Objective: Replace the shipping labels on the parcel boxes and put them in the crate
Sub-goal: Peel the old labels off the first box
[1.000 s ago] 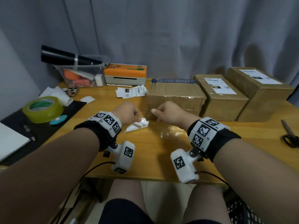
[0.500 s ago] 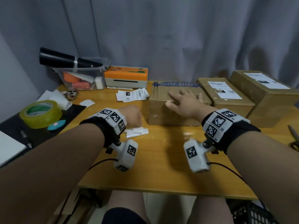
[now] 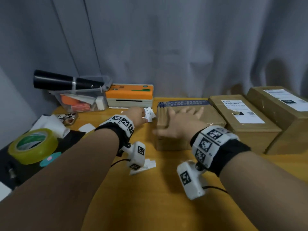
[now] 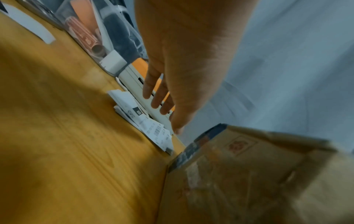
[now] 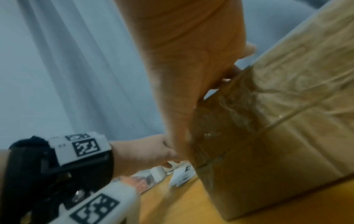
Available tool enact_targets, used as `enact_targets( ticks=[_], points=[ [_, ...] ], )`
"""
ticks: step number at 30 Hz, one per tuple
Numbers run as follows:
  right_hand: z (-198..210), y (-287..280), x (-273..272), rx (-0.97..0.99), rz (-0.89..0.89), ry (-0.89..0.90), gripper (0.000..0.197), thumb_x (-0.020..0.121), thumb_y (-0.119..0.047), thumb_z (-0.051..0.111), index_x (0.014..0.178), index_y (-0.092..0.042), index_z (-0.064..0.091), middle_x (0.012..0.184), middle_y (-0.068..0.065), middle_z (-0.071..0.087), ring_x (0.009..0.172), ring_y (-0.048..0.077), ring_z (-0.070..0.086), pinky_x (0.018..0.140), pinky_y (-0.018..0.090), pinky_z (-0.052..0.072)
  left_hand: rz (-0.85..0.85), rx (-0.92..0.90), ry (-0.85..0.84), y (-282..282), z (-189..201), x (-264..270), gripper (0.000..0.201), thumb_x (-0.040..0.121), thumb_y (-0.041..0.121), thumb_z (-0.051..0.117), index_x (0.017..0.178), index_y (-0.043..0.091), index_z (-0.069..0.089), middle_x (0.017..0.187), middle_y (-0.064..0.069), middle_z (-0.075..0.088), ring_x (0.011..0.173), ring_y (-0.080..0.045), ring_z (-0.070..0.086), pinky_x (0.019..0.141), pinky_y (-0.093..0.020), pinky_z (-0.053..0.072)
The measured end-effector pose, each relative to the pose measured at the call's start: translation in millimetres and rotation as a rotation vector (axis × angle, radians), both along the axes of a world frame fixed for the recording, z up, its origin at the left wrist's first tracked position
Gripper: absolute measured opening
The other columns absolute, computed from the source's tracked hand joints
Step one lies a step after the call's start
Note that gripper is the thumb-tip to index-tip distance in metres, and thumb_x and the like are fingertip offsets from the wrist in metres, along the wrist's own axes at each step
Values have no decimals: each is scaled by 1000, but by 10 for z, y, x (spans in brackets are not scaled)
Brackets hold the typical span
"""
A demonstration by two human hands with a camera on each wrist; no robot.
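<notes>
Nearest box (image 3: 186, 124) on surface: top bare, no label. R hand (image 3: 181, 120) flat on it, fingers straight. L hand (image 4: 172, 84) over label stack (image 4: 151, 128), fingers loose, holding nothing. Two boxes (image 3: 240, 120) w/ labels untouched. Crate not seen; nothing crated.

Motion smears the right hand (image 3: 180, 121) in the head view, so its thumb edge over the near parcel box (image 3: 186, 130) has no clear outline. In the right wrist view the fingers vanish over the box's top, and whether the palm lies flat there cannot be told. The left hand (image 3: 137, 116) covers part of the loose labels (image 3: 150, 114); whether its fingertips (image 4: 177, 127) touch them is unclear. The print on those labels is too blurred to read. The far right box (image 3: 283, 114) runs off the picture's edge. The clear bin (image 3: 80, 100) hides most of its contents.
</notes>
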State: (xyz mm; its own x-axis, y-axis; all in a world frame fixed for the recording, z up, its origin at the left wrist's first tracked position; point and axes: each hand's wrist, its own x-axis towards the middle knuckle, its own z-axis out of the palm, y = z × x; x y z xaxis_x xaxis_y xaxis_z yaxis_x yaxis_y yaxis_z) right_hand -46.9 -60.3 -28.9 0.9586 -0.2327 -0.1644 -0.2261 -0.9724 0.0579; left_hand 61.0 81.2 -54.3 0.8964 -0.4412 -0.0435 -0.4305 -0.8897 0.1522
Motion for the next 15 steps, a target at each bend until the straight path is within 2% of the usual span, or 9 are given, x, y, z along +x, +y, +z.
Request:
enact_targets(
  ticks=[2, 4, 6, 8, 9, 11, 15],
  points=[
    [-52, -35, 86, 6, 29, 21, 109, 73, -65, 60, 151, -25, -5, 154, 31, 2, 140, 52, 4, 109, 70, 3, 3, 1, 17, -58, -88, 114, 41, 90, 32, 58, 123, 8, 54, 126, -11, 57, 113, -28, 55, 89, -34, 43],
    [-28, -190, 152, 82, 53, 17, 104, 70, -56, 68, 149, -29, 5, 155, 24, 6, 141, 49, 5, 110, 69, 6, -3, 6, 23, -130, -160, 175, 41, 91, 31, 56, 124, 7, 53, 126, -12, 57, 113, -28, 55, 88, -34, 44],
    [29, -343, 197, 157, 68, 32, 102, 64, -68, 65, 145, -34, 13, 156, 16, 12, 142, 44, 10, 109, 69, 8, -41, 52, 23, -222, -206, 209, 38, 92, 28, 53, 122, 5, 52, 123, -14, 59, 111, -30, 56, 85, -33, 45],
    [67, -416, 229, 216, 36, 42, 110, 54, -91, 46, 143, -34, 18, 157, 13, 14, 143, 41, 12, 109, 68, 8, -61, 103, 12, -301, -254, 282, 35, 93, 29, 52, 118, 5, 54, 118, -14, 61, 107, -30, 58, 81, -32, 45],
    [65, -419, 247, 238, 8, 27, 116, 49, -97, 35, 143, -31, 20, 157, 14, 14, 143, 40, 12, 110, 67, 7, -51, 126, 17, -325, -280, 324, 37, 92, 33, 54, 117, 5, 55, 116, -13, 62, 105, -30, 59, 80, -33, 45],
    [14, -395, 297, 230, -25, -42, 116, 52, -97, 31, 142, -26, 23, 157, 15, 15, 144, 41, 11, 110, 67, 6, -5, 169, 23, -344, -336, 421, 44, 89, 42, 56, 114, 5, 57, 111, -12, 63, 102, -28, 60, 79, -33, 46],
    [-72, -437, 371, 227, -13, -113, 88, 68, -77, 47, 137, -25, 27, 155, 14, 20, 143, 40, 12, 112, 65, 4, 11, 175, 12, -312, -385, 538, 35, 90, 36, 57, 95, 3, 64, 94, -11, 64, 92, -28, 61, 70, -32, 43]
  ],
)
